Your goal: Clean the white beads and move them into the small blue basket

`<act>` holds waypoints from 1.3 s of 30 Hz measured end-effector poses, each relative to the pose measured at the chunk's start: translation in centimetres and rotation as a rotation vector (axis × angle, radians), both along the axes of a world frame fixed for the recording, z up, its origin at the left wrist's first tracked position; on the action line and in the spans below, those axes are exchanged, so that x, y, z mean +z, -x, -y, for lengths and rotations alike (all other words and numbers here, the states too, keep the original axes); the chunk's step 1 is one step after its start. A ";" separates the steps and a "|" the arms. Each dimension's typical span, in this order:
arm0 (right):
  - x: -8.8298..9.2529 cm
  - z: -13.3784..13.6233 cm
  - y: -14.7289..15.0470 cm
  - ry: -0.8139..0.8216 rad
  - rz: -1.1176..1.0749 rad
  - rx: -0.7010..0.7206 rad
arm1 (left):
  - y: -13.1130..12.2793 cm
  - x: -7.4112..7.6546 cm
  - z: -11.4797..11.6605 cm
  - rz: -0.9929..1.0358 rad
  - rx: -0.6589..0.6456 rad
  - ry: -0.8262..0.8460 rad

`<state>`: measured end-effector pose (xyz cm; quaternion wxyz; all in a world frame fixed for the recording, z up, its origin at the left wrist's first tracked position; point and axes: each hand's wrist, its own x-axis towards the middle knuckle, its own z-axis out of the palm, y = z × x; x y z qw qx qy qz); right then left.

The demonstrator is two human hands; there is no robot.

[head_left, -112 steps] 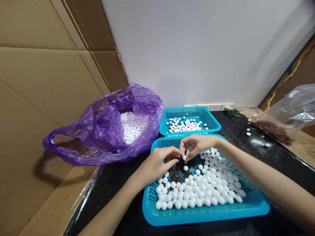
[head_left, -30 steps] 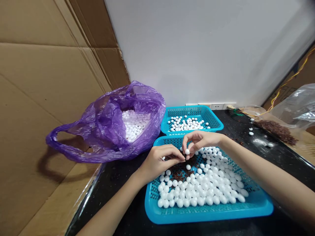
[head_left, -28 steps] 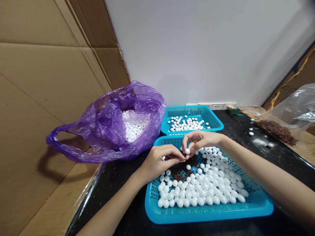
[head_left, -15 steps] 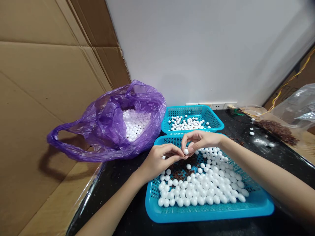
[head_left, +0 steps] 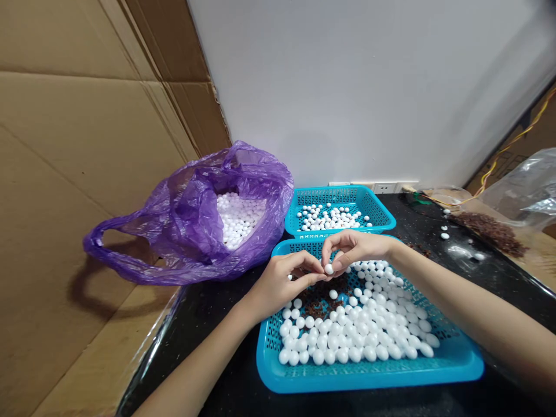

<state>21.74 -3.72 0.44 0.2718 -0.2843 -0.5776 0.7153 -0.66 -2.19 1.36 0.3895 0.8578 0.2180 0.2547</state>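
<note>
A near blue basket [head_left: 369, 376] holds several white foam balls and a patch of dark brown bits [head_left: 319, 302]. Above its far left corner my right hand [head_left: 354, 249] pinches one white ball [head_left: 329, 269] between thumb and fingers. My left hand [head_left: 282, 284] is closed right beside it, fingertips meeting the same ball; a second white ball shows tucked in its palm. A smaller far blue basket [head_left: 339, 200] also holds white balls.
A purple plastic bag [head_left: 191, 220] full of white balls lies to the left against brown cardboard. At the right, a clear bag [head_left: 521, 191] and a heap of brown bits [head_left: 489, 230] sit on the black table [head_left: 499, 272] with loose balls. A white wall stands behind.
Both hands stay pinched together over the near basket. The ball at the fingertips has been turned slightly; the view shifted a little.
</note>
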 end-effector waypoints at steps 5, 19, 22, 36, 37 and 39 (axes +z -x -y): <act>0.0 0.0 -0.1 -0.021 0.010 0.009 | -0.1 0.2 0.0 -0.048 -0.003 -0.029; 0.0 0.0 0.0 -0.037 -0.090 -0.006 | 0.2 0.2 -0.1 -0.039 -0.073 -0.109; 0.2 0.0 0.1 -0.052 -0.098 -0.055 | 0.3 0.1 -0.1 -0.006 -0.068 -0.100; 0.0 0.0 0.0 -0.045 -0.084 -0.070 | 0.2 -0.1 -0.1 -0.018 -0.036 -0.110; 0.0 -0.1 0.0 -0.048 -0.083 -0.069 | 0.1 -0.1 -0.1 -0.014 -0.034 -0.107; 0.1 -0.1 0.0 -0.047 -0.083 -0.070 | 0.1 -0.2 -0.1 -0.012 -0.022 -0.095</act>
